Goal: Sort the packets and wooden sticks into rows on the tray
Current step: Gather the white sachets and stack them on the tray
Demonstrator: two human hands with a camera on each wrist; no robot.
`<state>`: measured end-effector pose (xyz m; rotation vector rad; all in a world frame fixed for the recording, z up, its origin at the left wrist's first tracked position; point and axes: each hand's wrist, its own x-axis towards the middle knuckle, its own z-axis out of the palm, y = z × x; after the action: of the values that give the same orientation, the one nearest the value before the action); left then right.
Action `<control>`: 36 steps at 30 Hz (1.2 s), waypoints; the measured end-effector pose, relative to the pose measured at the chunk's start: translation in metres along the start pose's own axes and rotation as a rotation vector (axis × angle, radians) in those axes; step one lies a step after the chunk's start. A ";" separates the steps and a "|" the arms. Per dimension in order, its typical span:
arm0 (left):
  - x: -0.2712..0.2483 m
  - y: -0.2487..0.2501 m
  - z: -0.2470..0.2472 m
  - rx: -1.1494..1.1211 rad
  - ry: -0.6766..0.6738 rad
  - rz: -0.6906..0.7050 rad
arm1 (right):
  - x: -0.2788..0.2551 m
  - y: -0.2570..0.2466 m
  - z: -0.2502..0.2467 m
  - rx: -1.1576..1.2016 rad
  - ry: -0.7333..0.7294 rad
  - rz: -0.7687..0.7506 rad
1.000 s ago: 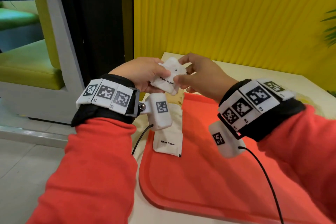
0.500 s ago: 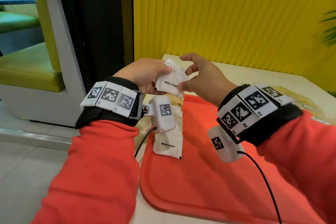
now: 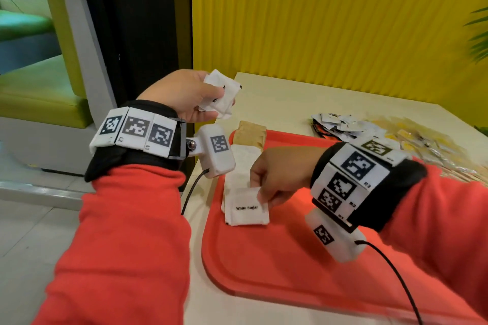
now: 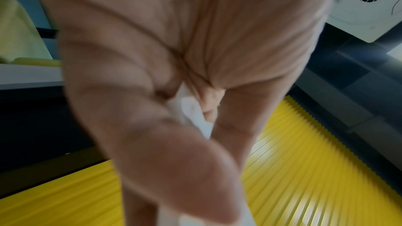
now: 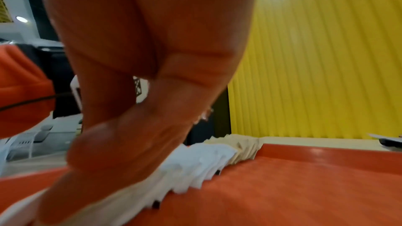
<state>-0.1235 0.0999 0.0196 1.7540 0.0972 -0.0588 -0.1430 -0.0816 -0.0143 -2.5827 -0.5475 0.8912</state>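
Observation:
My left hand (image 3: 208, 97) is raised over the table's left edge and grips a small bunch of white sugar packets (image 3: 220, 96); the left wrist view shows white paper (image 4: 195, 119) pinched between thumb and fingers. My right hand (image 3: 264, 192) is low over the red tray (image 3: 290, 266) and pinches a white sugar packet (image 3: 247, 206) at the near end of a row of overlapping white packets (image 3: 243, 163). In the right wrist view the thumb presses on that row of white packets (image 5: 195, 164). Brown packets (image 3: 250, 134) continue the row at the tray's far end.
A loose heap of black-and-white packets (image 3: 335, 124) and yellow packets (image 3: 406, 134) lies on the cream table (image 3: 285, 103) beyond the tray's far right. A yellow ribbed wall (image 3: 343, 21) stands behind the table. A green bench (image 3: 39, 92) is on the left.
The hands were together around the bunch of packets. The right hand has come down to the tray with one packet; the left hand stays raised with the rest.

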 end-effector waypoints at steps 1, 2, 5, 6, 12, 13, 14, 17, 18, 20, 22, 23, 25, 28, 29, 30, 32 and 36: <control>0.000 0.000 0.001 0.004 -0.005 0.000 | 0.001 -0.001 0.003 -0.061 -0.012 0.013; 0.001 0.000 0.002 0.006 -0.008 0.002 | 0.003 -0.002 0.005 -0.127 -0.019 0.031; 0.002 0.000 0.003 0.007 -0.004 -0.003 | 0.006 -0.005 0.008 -0.285 0.035 0.067; 0.002 0.000 0.003 0.004 -0.004 -0.008 | 0.008 -0.005 0.008 -0.296 0.042 0.089; 0.003 0.000 0.007 -0.012 -0.049 -0.037 | 0.007 -0.005 0.010 -0.212 -0.005 0.135; 0.003 0.000 0.007 -0.005 -0.054 -0.036 | 0.005 -0.005 0.010 -0.159 -0.023 0.150; 0.004 0.000 0.008 0.003 -0.056 -0.035 | 0.004 -0.004 0.009 -0.117 -0.026 0.165; 0.005 0.001 0.008 0.024 -0.074 -0.027 | 0.002 -0.001 0.007 -0.042 -0.011 0.188; 0.005 0.001 0.009 0.024 -0.079 -0.024 | 0.001 0.000 0.007 -0.022 -0.008 0.187; 0.005 0.001 0.009 0.030 -0.082 -0.019 | 0.001 0.001 0.008 0.027 -0.011 0.192; 0.005 0.001 0.009 0.035 -0.083 -0.015 | 0.002 0.002 0.010 0.078 -0.020 0.201; 0.005 0.001 0.009 0.036 -0.085 -0.015 | 0.002 0.003 0.011 0.113 -0.029 0.203; 0.005 0.002 0.010 0.038 -0.087 -0.016 | 0.003 0.003 0.012 0.164 -0.039 0.202; 0.005 0.001 0.010 0.035 -0.089 -0.008 | 0.002 0.002 0.011 0.109 -0.035 0.192; 0.006 0.000 0.010 0.034 -0.092 -0.004 | 0.000 0.001 0.010 0.061 -0.033 0.186; 0.006 -0.001 0.011 0.033 -0.096 0.001 | -0.002 -0.001 0.007 -0.004 -0.020 0.174; 0.006 -0.002 0.010 0.031 -0.107 0.008 | -0.005 -0.002 -0.004 -0.145 0.069 0.125; 0.008 -0.002 0.011 0.056 -0.130 0.010 | -0.007 -0.007 -0.036 0.116 0.522 -0.049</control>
<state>-0.1161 0.0901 0.0148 1.8015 -0.0085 -0.1693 -0.1268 -0.0856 0.0188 -2.5367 -0.3889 0.2019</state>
